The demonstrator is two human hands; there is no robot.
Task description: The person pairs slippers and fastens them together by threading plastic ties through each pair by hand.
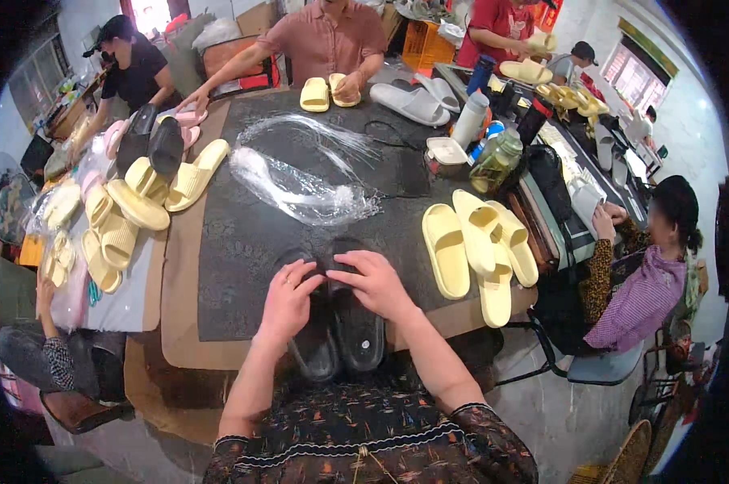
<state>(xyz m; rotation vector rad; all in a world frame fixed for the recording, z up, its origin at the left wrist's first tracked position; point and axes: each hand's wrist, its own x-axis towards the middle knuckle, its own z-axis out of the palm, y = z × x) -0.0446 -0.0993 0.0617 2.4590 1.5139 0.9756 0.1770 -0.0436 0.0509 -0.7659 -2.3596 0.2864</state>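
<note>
Two black slide slippers stand side by side at the table's near edge, heels toward me. My left hand [288, 295] is closed over the strap of the left black slipper [314, 355]. My right hand [372, 282] grips the right black slipper [359, 339] at its strap, fingertips on top. The fingertips of both hands are close together. A small white round spot shows on the right slipper's heel. My hands hide most of the straps. Beyond them a bundle of clear plastic strands [300, 189] lies on the dark tabletop mat [243, 282].
Yellow slippers [477, 234] lie in a group at the right of the table. More yellow slippers [114, 218] are piled on the left beside black slides [165, 145]. A glass jar [496, 161] and a bottle [470, 119] stand at the right. Co-workers sit and stand around.
</note>
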